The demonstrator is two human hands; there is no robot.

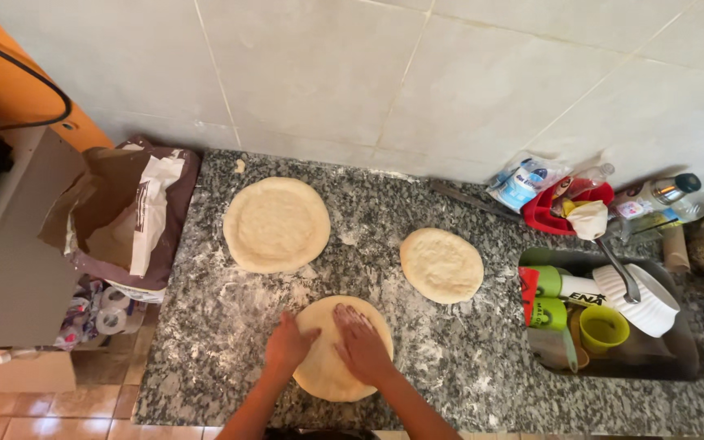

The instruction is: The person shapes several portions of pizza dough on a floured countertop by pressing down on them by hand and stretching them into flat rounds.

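Pale dough round (332, 375) is lying on the floured bench (466, 358); we are pressing it with both flat, unclenched hands, left (288, 344) and right (362, 344), spreading pressure evenly outward.

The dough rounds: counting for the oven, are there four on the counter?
No, only three lie on the granite counter: the large round, the small round, and the near round under both hands.

Both hands press flat on the near dough round (342, 350): left hand (288, 344) at its left edge, right hand (360, 342) on top. 2 more dough rounds (277, 224) lie farther on the floured granite counter (205, 342); sink (686, 363) right.
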